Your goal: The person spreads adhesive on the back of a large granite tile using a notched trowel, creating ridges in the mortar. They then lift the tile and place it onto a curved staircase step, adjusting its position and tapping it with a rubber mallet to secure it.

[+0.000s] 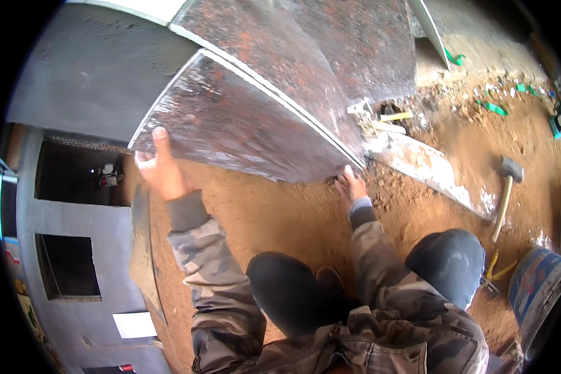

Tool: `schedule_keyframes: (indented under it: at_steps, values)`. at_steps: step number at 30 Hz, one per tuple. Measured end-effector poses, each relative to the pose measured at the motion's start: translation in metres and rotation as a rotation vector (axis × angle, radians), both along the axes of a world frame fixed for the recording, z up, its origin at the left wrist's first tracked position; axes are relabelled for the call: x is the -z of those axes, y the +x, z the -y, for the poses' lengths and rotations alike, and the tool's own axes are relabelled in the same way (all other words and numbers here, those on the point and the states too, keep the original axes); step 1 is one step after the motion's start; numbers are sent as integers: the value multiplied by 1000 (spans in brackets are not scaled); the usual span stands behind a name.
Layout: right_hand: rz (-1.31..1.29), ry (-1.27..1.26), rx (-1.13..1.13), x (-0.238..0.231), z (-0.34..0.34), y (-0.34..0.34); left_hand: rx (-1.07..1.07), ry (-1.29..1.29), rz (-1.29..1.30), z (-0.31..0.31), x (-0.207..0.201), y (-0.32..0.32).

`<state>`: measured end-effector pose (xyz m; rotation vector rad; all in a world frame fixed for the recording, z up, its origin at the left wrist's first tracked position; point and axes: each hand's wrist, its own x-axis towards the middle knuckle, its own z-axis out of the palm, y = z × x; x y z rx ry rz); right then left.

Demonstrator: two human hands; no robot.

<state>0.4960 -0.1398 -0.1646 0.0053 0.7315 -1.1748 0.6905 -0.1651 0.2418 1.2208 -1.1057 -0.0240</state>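
Observation:
A dark reddish-brown speckled tile point(230, 121) with pale edges tilts in front of me. My left hand point(165, 171) grips its left corner, thumb on the upper face and fingers curled under the edge. At the tile's near right corner, my right hand point(352, 185) is closed on the edge, its fingers partly hidden. The tile's far edge lies close along a larger tile surface point(280, 68) of the same pattern; I cannot tell whether they touch. Left of them spreads a smooth grey surface point(100, 68).
A rubber mallet point(510, 171) lies right on the dirt floor point(230, 199), near a yellow-handled tool point(494, 268) and a blue bucket point(536, 293). A white-smeared board point(430, 168) and a yellow-handled hammer point(396, 116) lie beyond my right hand. A grey wall with openings point(112, 234) stands left.

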Motion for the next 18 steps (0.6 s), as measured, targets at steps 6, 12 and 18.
schedule_keyframes:
  at_steps: [6,12,18]
  values:
    - [-96,119,46,-8,8,10,98,52,-4,-8,2,-4]
    - [-76,75,-23,-24,6,-3,89,123,58,-12,15,-5]
    - [-106,93,5,-29,4,-3,68,74,53,-12,37,1]
